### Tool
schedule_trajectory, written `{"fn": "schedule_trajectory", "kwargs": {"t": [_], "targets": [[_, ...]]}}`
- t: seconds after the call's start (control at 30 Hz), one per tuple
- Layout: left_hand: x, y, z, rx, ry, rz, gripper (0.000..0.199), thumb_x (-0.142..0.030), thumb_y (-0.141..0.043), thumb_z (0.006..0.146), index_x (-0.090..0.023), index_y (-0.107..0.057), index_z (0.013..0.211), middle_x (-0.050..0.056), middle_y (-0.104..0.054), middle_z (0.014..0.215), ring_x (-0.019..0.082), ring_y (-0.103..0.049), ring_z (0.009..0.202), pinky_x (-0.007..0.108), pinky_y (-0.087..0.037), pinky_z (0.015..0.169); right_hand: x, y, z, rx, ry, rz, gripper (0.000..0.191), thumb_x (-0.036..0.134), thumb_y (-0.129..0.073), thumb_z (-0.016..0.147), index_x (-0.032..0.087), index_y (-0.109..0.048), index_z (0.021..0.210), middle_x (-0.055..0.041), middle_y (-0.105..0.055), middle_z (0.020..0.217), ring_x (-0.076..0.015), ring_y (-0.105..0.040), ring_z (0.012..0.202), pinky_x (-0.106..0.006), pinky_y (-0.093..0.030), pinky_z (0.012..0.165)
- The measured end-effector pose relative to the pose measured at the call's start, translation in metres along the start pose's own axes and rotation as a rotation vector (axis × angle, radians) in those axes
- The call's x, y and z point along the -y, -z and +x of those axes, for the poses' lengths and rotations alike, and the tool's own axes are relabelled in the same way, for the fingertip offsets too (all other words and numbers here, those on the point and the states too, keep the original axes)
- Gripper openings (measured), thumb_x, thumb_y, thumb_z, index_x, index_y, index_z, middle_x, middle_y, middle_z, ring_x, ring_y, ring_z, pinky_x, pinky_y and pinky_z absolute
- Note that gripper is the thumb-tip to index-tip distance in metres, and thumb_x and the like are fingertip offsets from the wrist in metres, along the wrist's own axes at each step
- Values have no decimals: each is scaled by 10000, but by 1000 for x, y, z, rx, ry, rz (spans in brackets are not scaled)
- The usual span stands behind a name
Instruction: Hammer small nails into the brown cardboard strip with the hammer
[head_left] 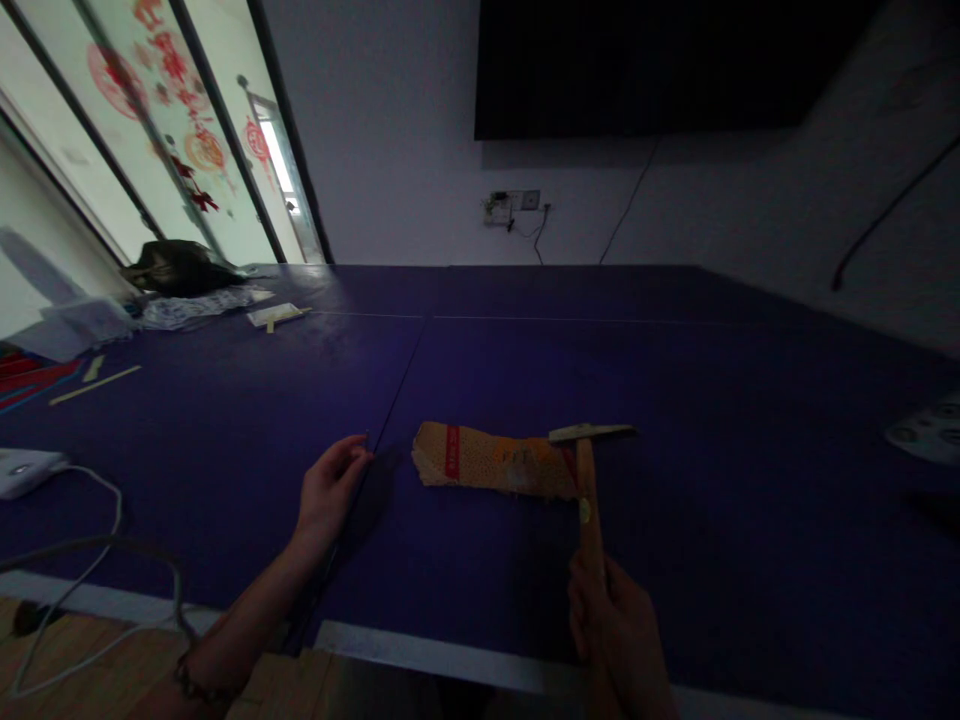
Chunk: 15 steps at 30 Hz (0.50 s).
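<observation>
**Hammer (pixel 587 500) in the right hand (pixel 619 620), head by the end of a cardboard strip (pixel 480 460)**

So the hammer's at the near middle of the purple-blue tabletop (pixel 465 580), a bit right of centre. My read is this is a ready/positioning moment: it's gripped, but I can't see it striking anything. Any move with it from here would call for a firm hold on the handle, a steady head, and the other fingers kept out of its path, imo.

Direction-wise, the handle is the long axis. It runs away from the person, leaning slightly left toward the far end. The head sits crosswise on top like a T, blunter end left, thin tapered end right. It overlaps the strip's right end in this view; can't tell if it's touching or just above.

The right hand is wrapped around the lower handle, pretty snug. The strip lies lengthwise left to right, with ragged ends and a red band near the left one.

Left hand (pixel 326 490) is left of the strip, well apart from the hammer, thumb and fingertips drawn close together. Might be something tiny and thin up there, but it's too small to tell, so no call on whether it's holding anything.

Further out: white power strip (pixel 26 472) and cable (pixel 120 500) on the left, a dark bag (pixel 180 268) at the far left, wall sockets (pixel 514 205) beyond, big black screen (pixel 637 60) above those.
</observation>
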<state>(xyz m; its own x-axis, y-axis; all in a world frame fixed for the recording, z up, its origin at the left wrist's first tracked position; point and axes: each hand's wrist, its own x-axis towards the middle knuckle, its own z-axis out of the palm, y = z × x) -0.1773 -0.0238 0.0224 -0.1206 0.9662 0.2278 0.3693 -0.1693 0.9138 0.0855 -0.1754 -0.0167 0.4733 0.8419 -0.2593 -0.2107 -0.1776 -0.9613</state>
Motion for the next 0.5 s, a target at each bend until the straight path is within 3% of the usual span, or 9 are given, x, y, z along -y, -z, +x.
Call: {"fn": "schedule_trajectory", "kwargs": {"t": [0.1, 0.23, 0.37, 0.5], "targets": [[-13, -32, 6, 123, -144, -72, 316, -362, -538, 718, -148, -628, 933, 60, -650, 885, 169, -582, 796, 286, -444, 753, -1, -1, 0, 9, 54, -55, 392, 531, -608, 627, 176, -443, 648, 98, -432, 414, -44, -379, 228, -150, -299, 227], [-23, -82, 13, 314, -267, 5, 178, -282, -546, 737, -165, -655, 815, 55, -658, 857, 164, -572, 798, 281, -435, 754, -3, -2, 3, 36, 72, -131, 329, 476, -567, 677, 177, -438, 627, 99, -407, 406, -47, -383, 237, -155, -302, 237], [-22, -124, 21, 449, -278, 24, 92, -220, -597, 690, -147, -653, 698, 21, -643, 674, 137, -570, 652, 245, -443, 650, -3, -2, 4, 40, 61, -163, 304, 456, -545, 687, 181, -430, 626, 99, -410, 405, -55, -389, 231, -163, -300, 231], [-19, -148, 24, 552, -268, -6, 90, -181, -572, 702, -127, -643, 694, 14, -638, 636, 117, -575, 597, 211, -446, 579, -3, -3, 3, 41, 74, -177, 287, 441, -511, 716, 184, -421, 626, 105, -398, 406, -53, -389, 235, -161, -301, 235]]}}
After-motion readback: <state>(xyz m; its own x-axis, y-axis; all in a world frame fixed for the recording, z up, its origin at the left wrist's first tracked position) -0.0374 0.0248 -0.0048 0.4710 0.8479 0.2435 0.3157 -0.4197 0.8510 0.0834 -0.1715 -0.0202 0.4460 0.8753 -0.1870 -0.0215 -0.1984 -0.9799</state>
